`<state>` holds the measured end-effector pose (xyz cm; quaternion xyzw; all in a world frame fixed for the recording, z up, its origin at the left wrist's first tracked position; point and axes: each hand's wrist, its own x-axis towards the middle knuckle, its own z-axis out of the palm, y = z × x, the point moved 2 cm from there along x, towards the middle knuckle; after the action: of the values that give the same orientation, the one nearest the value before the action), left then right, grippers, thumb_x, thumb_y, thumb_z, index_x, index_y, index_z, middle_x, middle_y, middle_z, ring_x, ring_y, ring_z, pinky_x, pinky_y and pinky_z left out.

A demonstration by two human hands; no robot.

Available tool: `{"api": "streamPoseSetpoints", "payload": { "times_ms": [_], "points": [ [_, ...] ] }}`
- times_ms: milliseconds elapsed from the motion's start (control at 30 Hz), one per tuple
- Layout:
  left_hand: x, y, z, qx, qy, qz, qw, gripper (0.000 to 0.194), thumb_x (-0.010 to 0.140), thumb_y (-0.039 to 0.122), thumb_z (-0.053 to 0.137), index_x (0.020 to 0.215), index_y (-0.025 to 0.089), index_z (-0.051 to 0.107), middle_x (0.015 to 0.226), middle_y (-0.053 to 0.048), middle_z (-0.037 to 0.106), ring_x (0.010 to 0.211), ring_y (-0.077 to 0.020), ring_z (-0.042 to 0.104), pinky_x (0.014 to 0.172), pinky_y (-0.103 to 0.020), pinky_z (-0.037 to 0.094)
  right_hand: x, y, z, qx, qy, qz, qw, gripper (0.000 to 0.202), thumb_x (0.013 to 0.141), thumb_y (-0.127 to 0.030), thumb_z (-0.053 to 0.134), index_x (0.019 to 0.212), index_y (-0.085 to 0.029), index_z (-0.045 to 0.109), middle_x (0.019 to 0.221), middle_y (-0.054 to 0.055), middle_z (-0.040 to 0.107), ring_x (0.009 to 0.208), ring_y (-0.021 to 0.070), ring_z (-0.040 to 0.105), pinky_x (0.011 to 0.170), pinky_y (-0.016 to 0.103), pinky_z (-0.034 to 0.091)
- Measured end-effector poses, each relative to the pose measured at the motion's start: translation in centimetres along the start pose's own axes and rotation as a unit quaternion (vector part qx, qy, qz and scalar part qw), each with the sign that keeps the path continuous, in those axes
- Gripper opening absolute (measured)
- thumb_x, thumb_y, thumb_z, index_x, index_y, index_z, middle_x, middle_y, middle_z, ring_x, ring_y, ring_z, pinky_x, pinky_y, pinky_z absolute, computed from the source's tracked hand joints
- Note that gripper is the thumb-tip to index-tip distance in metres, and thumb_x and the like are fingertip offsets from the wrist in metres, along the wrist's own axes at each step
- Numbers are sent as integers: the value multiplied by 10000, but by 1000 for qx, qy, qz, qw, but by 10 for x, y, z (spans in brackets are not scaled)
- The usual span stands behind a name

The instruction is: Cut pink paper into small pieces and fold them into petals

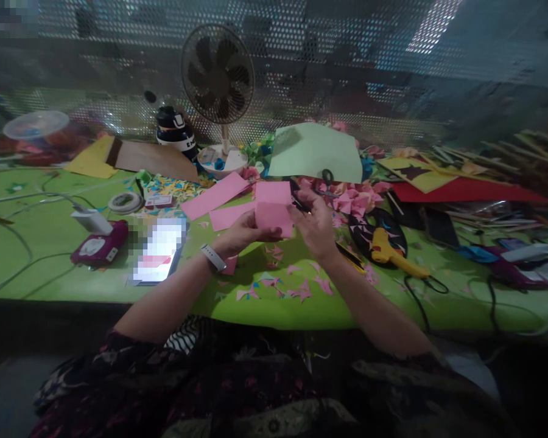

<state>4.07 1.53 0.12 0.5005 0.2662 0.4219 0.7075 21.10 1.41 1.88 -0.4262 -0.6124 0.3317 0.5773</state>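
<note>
Pink paper (274, 210) held up over a crowded green table

Seen through the head camera I watch from afar, the left hand (240, 234) is closed on the pink paper, thumb in front and fingers behind, near its lower left; the right hand (317, 222) is half curled, fingertips at the paper's right edge, with a dark item (299, 198) among them that may be scissors, though the view is too dim for me to be sure, and I cannot tell how firmly it is gripped; the paper is raised above the table (237, 304), in front of two pink strips (215, 194)

As I judge it, the sheet could crease or tear if the hands pull unevenly, and a blade, if that is one, could nick fingertips so close by; a sweep of the right forearm could catch the yellow-and-black tool (351, 258) just beside it, or snag the black cable (415, 301) near the glue gun (393, 250); loose pink scraps (301, 289) lie close to the near edge, where a sleeve could brush them off; the phone (159, 249) hems in the left forearm; I see the freest room straight up, while the pale green sheet (317, 149) and pink pieces crowd the far side
</note>
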Motion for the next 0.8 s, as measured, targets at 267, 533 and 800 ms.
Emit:
{"api": "streamPoseSetpoints", "payload": {
  "times_ms": [267, 533, 800],
  "points": [
    [-2, 3, 2, -4, 31, 7, 999, 421, 711, 273, 867, 1079, 153, 702, 1031, -103, 745, 893, -200, 720, 832, -333, 578, 1, -2, 2, 46, -24, 62, 997, 448, 644, -612, 824, 678, -211, 624, 795, 19, 655, 752, 167, 596, 732, 317, 518],
    [5, 1, -12, 54, 109, 61, 991, 359, 726, 479, 839, 825, 147, 743, 706, -11, 672, 602, -79, 554, 553, -201, 410, 1, 1, 5, 82, -31, 108, 990, 446, 611, -591, 842, 675, -204, 631, 684, -2, 625, 657, 141, 544, 625, 288, 463],
    [5, 0, -13, 77, 116, 72, 988, 377, 733, 500, 827, 790, 138, 738, 671, -10, 650, 593, -80, 543, 533, -197, 382, 1, 2, 5, 83, -28, 96, 992, 436, 617, -586, 838, 649, -202, 635, 654, -12, 582, 635, 127, 487, 585, 268, 405]
  ]
}}
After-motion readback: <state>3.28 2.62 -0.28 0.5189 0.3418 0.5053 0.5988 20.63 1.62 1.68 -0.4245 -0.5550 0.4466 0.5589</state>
